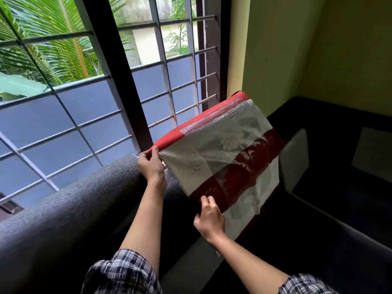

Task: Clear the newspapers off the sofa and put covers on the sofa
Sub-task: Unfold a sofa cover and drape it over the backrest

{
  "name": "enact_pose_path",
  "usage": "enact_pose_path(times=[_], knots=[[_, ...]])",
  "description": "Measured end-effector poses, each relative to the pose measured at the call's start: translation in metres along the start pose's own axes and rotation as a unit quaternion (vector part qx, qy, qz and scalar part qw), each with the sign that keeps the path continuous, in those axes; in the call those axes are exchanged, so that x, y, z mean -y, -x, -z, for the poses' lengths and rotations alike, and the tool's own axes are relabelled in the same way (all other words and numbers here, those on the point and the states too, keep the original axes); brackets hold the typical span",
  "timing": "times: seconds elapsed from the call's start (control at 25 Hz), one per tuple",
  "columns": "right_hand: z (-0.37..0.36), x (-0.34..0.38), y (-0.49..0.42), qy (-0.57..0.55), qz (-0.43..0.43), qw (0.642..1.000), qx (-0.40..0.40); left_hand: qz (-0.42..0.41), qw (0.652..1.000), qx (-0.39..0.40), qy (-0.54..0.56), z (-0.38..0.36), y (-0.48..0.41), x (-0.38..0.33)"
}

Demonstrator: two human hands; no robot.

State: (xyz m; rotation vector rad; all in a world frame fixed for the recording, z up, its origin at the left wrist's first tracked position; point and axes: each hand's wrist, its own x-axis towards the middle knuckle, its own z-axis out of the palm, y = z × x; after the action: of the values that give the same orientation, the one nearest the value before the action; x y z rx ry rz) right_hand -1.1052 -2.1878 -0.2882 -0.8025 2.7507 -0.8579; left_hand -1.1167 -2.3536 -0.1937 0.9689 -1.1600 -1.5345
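Cover (222, 153) draped over sofa back (70, 200); left hand (150, 164) pinches corner, right hand (210, 219) lower edge.

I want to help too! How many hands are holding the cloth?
2. The left hand pinches the red top corner of the cover; the right hand holds its lower edge at the dark red stripe.

Dark sofa (70, 204), grey woven backrest running under window. Red-and-white lace cover (224, 153) draped over backrest top near room corner, hanging down front toward seat. Further right, pale flat rectangle (370, 147) on dark seat; too dim to identify.
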Motion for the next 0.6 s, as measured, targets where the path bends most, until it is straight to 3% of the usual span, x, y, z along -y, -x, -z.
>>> enact_pose_path(times=[0.2,0.32,0.6], knots=[[0.006,-0.005,-0.006,0.006,0.004,1.000,0.001,0.002,0.996,0.028,-0.085,0.004,-0.006,0.008],[0.010,-0.013,-0.010,0.013,0.019,1.000,0.014,-0.005,0.996,0.038,-0.081,0.003,-0.006,0.009],[-0.004,-0.022,0.016,-0.025,0.073,0.991,-0.107,-0.033,0.995,0.000,-0.093,0.006,-0.008,0.013]])
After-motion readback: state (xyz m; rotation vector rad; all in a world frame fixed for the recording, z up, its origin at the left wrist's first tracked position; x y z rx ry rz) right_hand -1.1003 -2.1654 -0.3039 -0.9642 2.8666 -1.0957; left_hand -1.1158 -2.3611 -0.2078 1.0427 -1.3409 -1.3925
